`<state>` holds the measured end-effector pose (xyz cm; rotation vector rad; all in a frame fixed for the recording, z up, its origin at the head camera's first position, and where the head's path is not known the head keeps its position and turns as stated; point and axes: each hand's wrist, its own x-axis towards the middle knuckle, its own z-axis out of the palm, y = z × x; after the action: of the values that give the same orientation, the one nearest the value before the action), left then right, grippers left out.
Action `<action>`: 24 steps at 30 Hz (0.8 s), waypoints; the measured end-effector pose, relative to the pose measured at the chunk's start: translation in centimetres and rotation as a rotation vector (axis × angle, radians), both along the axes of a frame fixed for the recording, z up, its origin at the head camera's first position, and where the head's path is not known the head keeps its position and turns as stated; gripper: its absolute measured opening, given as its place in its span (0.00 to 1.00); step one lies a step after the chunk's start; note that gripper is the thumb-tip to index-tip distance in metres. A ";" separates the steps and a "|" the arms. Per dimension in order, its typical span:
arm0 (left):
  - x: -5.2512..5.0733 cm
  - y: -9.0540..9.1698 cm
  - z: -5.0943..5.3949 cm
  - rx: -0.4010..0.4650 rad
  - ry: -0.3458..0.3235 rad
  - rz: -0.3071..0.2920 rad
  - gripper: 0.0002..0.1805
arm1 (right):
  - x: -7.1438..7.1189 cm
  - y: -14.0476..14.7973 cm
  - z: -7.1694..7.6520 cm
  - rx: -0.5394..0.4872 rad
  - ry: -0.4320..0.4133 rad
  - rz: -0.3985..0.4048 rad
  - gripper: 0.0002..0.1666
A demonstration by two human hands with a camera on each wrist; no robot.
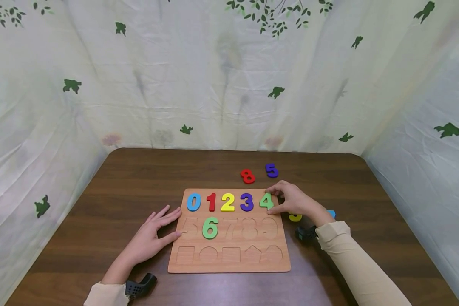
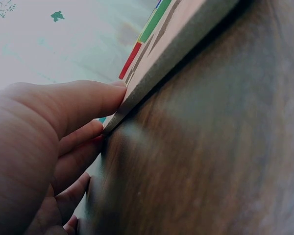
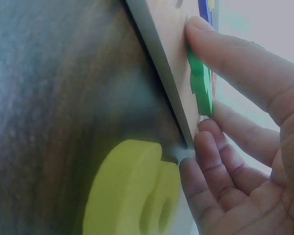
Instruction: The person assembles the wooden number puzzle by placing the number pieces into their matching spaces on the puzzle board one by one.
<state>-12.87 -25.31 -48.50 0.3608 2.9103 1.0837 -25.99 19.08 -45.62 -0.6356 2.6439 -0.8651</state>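
A wooden number board (image 1: 229, 267) lies flat on the table. My right hand (image 1: 297, 200) pinches the green 4 (image 1: 266, 201) between thumb and fingers at the right end of the top row. In the right wrist view the green 4 (image 3: 201, 85) rests at the board's face, the thumb against one end. To its left on that row are a blue 0 (image 1: 194, 202), red 1 (image 1: 211, 202), yellow 2 (image 1: 228, 202) and purple 3 (image 1: 246, 202). A green 6 (image 1: 210, 228) is in the middle row. My left hand (image 1: 150, 238) touches the board's left edge with extended fingers.
Beyond the board lie a red 8 (image 1: 247, 176) and a purple 5 (image 1: 271, 170). A yellow digit (image 1: 295, 218) and a blue piece (image 1: 332, 213) are partly hidden by the right arm. A patterned curtain (image 1: 229, 85) hangs behind the brown table (image 1: 149, 174).
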 end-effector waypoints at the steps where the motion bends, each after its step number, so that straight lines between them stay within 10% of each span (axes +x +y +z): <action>1: 0.0 0.0 0.0 0.000 0.000 0.000 0.37 | 0.0 0.0 0.0 0.000 0.001 0.001 0.37; 24: 0.0 0.1 0.1 -0.011 -0.012 0.005 0.36 | -0.1 0.2 0.1 0.035 0.031 0.014 0.39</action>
<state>-12.88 -25.24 -48.37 0.3457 2.9070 1.0657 -26.10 19.32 -45.48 -0.6635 2.6724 -0.8099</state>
